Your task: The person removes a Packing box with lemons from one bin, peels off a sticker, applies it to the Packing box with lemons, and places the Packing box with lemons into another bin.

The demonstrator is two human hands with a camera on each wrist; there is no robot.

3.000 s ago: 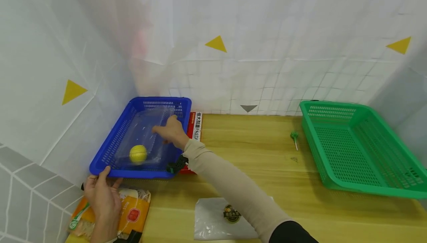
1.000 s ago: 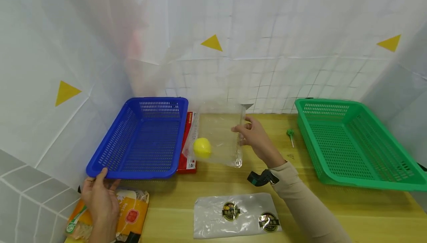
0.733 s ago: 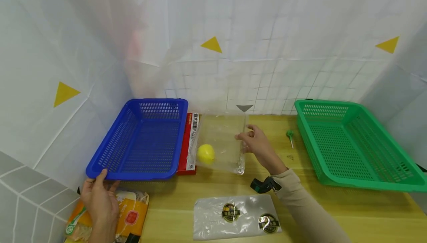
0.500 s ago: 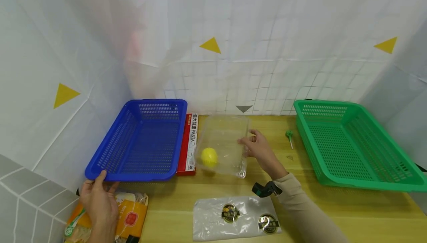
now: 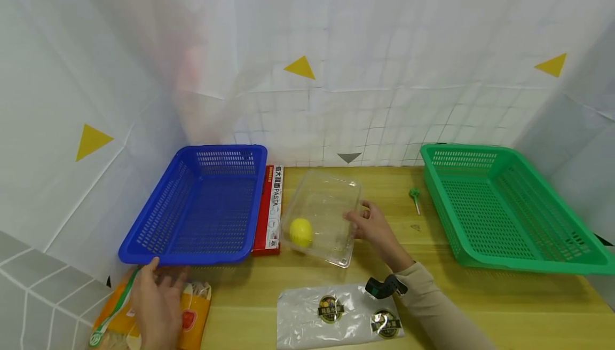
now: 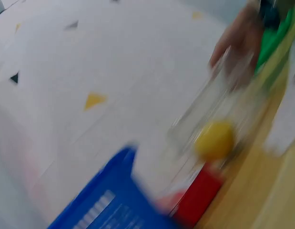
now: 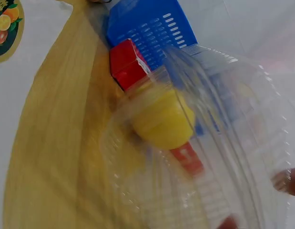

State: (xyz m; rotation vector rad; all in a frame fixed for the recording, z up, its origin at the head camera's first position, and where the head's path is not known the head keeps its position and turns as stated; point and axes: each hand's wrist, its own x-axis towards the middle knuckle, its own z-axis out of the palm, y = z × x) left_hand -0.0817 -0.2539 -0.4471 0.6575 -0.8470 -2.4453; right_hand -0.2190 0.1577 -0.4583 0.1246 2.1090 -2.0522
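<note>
My right hand [image 5: 377,230] pinches the right edge of a clear plastic box [image 5: 326,200], tilted over the wooden table between two baskets. A yellow lemon [image 5: 300,232] sits in the box's lower left corner; in the right wrist view the lemon [image 7: 164,119] shows blurred through the clear plastic. Just below the front rim of the blue basket [image 5: 216,258] is my left hand [image 5: 158,304], fingers loosely spread and holding nothing. Under that hand lies an orange food packet [image 5: 194,315], partly hidden. Only fingertips [image 7: 288,181] of the right hand show in its wrist view.
A red-and-white pasta box [image 5: 269,211] stands along the blue basket's right side. A green basket [image 5: 523,267] is at the right, with a small green-headed stick [image 5: 415,195] to its left. A white printed plastic bag [image 5: 302,323] lies at the front. White sheeting walls the table in.
My right hand has lifted the box with the lemon out of the blue basket, carried it right, and lowered it. My left hand has let go of the basket rim, moving slightly right and down.
</note>
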